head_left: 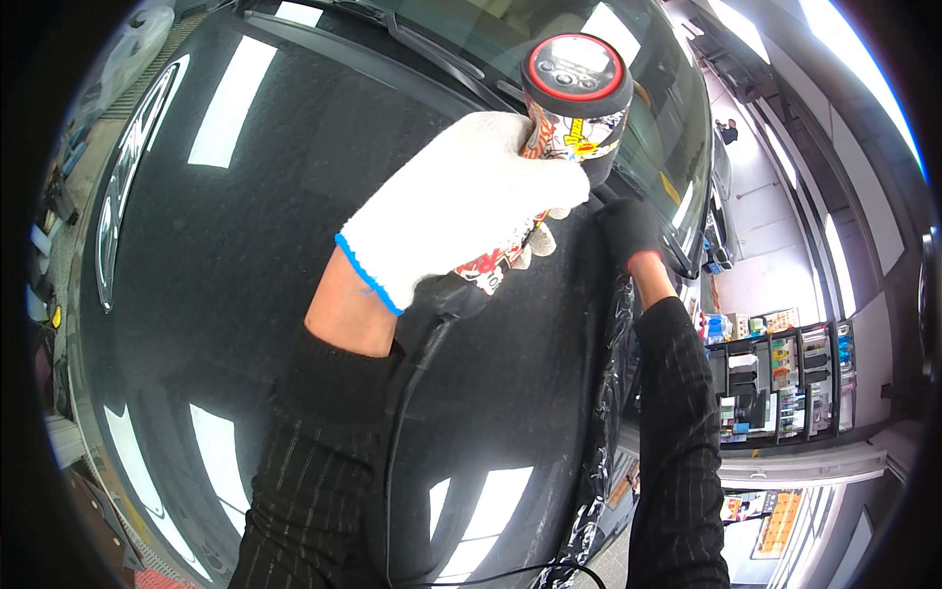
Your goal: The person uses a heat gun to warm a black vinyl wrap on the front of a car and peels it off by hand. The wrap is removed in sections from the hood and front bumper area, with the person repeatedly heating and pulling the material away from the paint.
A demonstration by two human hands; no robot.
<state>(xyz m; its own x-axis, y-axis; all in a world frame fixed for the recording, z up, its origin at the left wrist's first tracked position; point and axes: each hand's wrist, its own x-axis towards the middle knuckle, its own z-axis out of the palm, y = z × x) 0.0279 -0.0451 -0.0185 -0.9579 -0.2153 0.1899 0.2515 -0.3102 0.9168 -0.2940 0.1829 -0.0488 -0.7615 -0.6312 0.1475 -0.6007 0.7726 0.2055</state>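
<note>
My left hand, in a white knit glove with a blue cuff, grips a heat gun with a sticker-covered body and a round red-ringed rear end. Its black cord hangs down past my forearm. The tool is held above the glossy black car hood. My right hand, in a black glove with a red cuff, presses on the hood's right edge near the windscreen base. A strip of clear wrinkled film runs along that edge below the hand.
The windscreen and wiper lie at the top. Shelves with bottles and boxes stand at the right against a white wall. A person stands far off at the upper right. Workshop floor and clutter show at the left rim.
</note>
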